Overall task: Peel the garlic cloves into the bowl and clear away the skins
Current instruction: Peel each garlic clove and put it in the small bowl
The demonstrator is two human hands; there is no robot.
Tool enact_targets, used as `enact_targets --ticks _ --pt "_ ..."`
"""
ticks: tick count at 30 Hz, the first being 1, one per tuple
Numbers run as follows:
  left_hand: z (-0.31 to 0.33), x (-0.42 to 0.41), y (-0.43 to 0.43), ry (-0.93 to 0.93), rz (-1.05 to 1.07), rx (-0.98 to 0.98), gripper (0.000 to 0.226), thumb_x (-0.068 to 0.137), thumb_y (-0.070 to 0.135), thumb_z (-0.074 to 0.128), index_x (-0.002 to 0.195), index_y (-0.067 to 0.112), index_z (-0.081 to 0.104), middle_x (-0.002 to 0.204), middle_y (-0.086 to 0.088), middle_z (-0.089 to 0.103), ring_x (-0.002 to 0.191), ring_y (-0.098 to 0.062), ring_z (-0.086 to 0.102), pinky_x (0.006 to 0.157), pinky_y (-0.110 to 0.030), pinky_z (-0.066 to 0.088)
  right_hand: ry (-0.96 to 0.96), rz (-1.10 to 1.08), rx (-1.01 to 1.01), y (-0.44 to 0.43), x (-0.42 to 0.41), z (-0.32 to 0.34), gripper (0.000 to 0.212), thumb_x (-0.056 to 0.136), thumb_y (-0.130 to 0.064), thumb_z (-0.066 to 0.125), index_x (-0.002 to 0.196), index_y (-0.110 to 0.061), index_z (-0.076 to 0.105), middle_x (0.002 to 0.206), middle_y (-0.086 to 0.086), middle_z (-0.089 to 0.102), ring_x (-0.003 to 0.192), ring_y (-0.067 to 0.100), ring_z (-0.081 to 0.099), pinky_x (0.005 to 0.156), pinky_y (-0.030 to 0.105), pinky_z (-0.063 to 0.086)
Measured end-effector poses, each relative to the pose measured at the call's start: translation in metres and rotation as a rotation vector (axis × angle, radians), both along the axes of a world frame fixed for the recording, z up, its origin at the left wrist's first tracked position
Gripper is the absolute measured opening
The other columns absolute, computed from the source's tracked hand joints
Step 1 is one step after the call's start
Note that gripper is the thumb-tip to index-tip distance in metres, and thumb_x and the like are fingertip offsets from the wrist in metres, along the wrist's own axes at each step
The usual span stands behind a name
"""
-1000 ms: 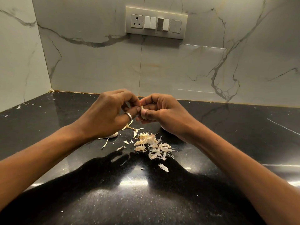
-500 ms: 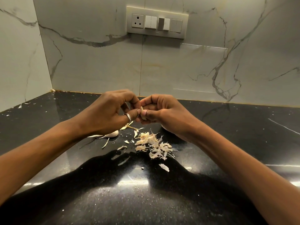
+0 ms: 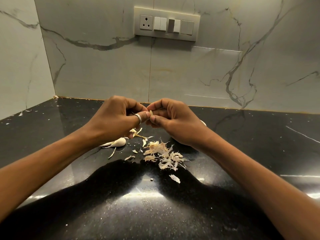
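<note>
Above the worktop's (image 3: 259,153) middle, my left hand (image 3: 117,122) and right hand (image 3: 174,122) meet over the heap of skins (image 3: 164,155), both pinching one garlic clove (image 3: 151,113). I'd hold it firm, nick the skin with a thumbnail, and peel toward the heap.

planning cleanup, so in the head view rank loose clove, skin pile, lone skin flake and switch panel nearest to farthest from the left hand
From the left hand:
1. loose clove, just under its wrist
2. skin pile, to its right
3. lone skin flake, nearer the camera
4. switch panel, up on the back wall
</note>
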State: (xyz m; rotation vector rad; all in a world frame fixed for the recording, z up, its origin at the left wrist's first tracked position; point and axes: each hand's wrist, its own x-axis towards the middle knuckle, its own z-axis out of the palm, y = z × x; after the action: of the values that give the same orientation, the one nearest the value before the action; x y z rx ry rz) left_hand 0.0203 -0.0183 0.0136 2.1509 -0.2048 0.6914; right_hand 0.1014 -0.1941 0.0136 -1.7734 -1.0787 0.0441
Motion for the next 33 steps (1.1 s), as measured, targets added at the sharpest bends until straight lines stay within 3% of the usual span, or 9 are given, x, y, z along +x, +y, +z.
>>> enact_targets --ticks 12,18,24,28,33 --pt "0.0038 0.0000 -0.0032 0.136 0.018 -0.061 0.008 0.090 0.017 0.072 0.089 0.011 0.076 0.073 -0.012 0.071 0.059 -0.016 0.064 0.048 -0.028 0.057 -0.171 -0.059 -0.052 0.0004 0.0006 -0.0030 0.027 0.095 0.003 0.066 0.120 -0.004 0.063 0.106 0.010 0.076 0.095 0.014 0.075 0.089 0.037 0.062" --pt "0.0030 0.0003 -0.0021 0.133 0.011 -0.049 0.008 0.091 0.019 0.071 0.089 0.013 0.076 0.068 -0.010 0.069 0.059 -0.019 0.064 0.050 -0.028 0.056 -0.165 -0.046 -0.039 0.0006 0.0010 -0.0039 0.025 0.095 0.001 0.066 0.119 -0.003 0.063 0.102 0.010 0.077 0.092 0.014 0.075 0.088 0.039 0.062" --pt "0.0041 0.0002 -0.0010 0.096 0.011 0.006 0.008 0.092 0.018 0.071 0.087 0.015 0.076 0.071 -0.011 0.071 0.057 -0.009 0.062 0.051 -0.021 0.052 -0.153 -0.032 -0.048 0.0003 0.0017 -0.0033 0.026 0.095 0.002 0.066 0.120 -0.003 0.062 0.104 0.011 0.076 0.095 0.014 0.075 0.089 0.039 0.062" --pt "0.0040 -0.0001 0.0004 0.057 0.004 0.018 0.007 0.089 0.022 0.073 0.086 0.017 0.077 0.075 -0.014 0.071 0.062 -0.016 0.058 0.062 -0.038 0.054 -0.137 -0.026 -0.033 -0.0005 0.0028 -0.0017 0.024 0.095 0.002 0.066 0.118 -0.004 0.063 0.102 0.010 0.077 0.093 0.015 0.076 0.089 0.041 0.062" --pt "0.0032 -0.0003 -0.0008 0.015 0.019 0.030 0.006 0.088 0.025 0.075 0.087 0.020 0.078 0.075 -0.013 0.071 0.064 -0.019 0.056 0.065 -0.042 0.053 -0.142 -0.024 -0.015 -0.0022 0.0031 -0.0004 0.022 0.094 -0.002 0.068 0.116 -0.006 0.067 0.103 0.008 0.077 0.093 0.013 0.075 0.090 0.038 0.061"
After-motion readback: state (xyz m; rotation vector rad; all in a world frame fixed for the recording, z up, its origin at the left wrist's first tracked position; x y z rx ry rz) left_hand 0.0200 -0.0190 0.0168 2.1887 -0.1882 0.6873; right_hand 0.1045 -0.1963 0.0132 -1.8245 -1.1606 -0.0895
